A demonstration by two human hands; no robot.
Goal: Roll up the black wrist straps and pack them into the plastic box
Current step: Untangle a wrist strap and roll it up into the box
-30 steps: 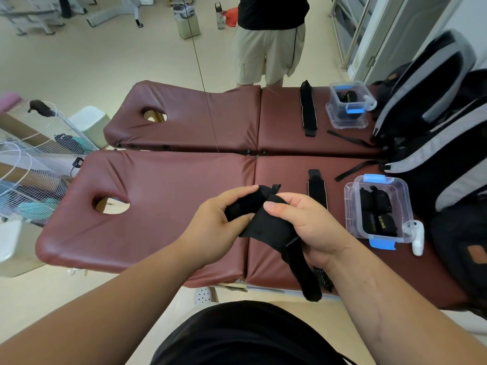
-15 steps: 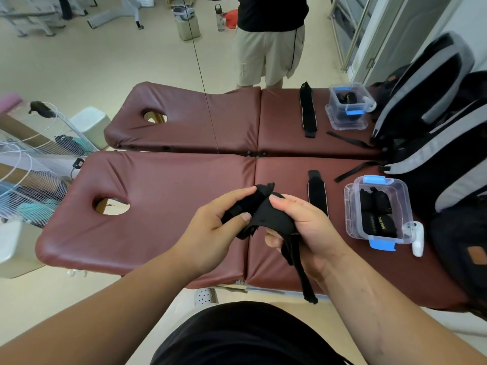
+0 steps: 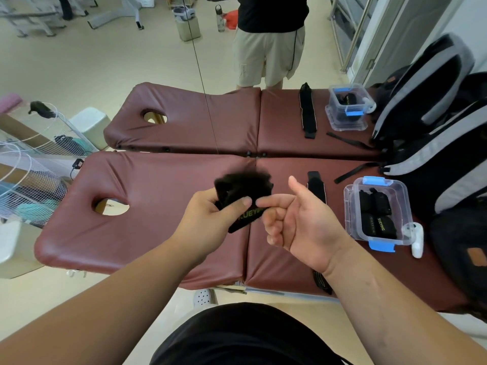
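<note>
Bunching limply, the black wrist strap looks soft and light - half-rolled above the massage bed, it probably wants pinching across the roll. Left grip curls round it; right grip, curled and empty, sits beside it - plastic box further right.

The maroon padded bench has an oval face hole near its left end. A flat black wrist strap lies beside a clear plastic box. A small white object touches the box. Backpacks occupy the right end.
</note>
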